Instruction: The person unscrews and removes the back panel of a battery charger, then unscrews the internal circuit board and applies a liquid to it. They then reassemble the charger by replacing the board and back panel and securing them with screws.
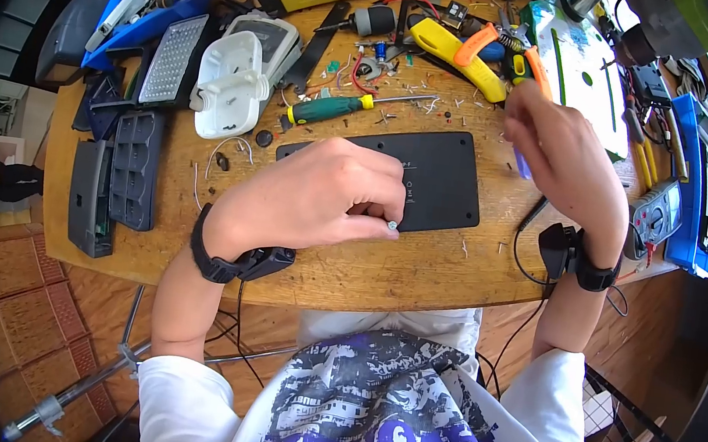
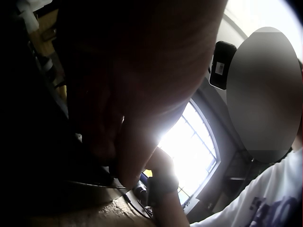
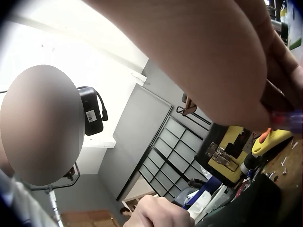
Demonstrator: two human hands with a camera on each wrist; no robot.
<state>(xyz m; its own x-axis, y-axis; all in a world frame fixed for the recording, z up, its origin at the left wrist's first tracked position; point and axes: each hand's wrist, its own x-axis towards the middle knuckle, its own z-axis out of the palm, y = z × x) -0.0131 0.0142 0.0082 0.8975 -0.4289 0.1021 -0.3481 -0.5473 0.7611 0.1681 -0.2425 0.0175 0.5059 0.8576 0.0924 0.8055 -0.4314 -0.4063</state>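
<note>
- Two hands worked over a wooden desk (image 1: 419, 269) crowded with tools.
- Left hand (image 1: 321, 199) rested on the near edge of a black plate (image 1: 430, 173), its thumb and fingers curled to pinch a small silver screw (image 1: 392, 224) at the plate's front edge.
- Right hand (image 1: 562, 149) was raised above the desk to the right of the plate, fingers closed round a small tool with a translucent purple handle (image 1: 522, 164); the right wrist view showed the same handle (image 3: 289, 119) at the fingertips.
- Green-handled screwdriver (image 1: 332, 108) lay just behind the plate, apart from both hands.
- White plastic housing (image 1: 233, 87) stood to the left of the screwdriver, and a yellow tool (image 1: 459, 53) lay farther back.
- Multimeter (image 1: 660, 214) lay at the right edge, near the right wrist.
</note>
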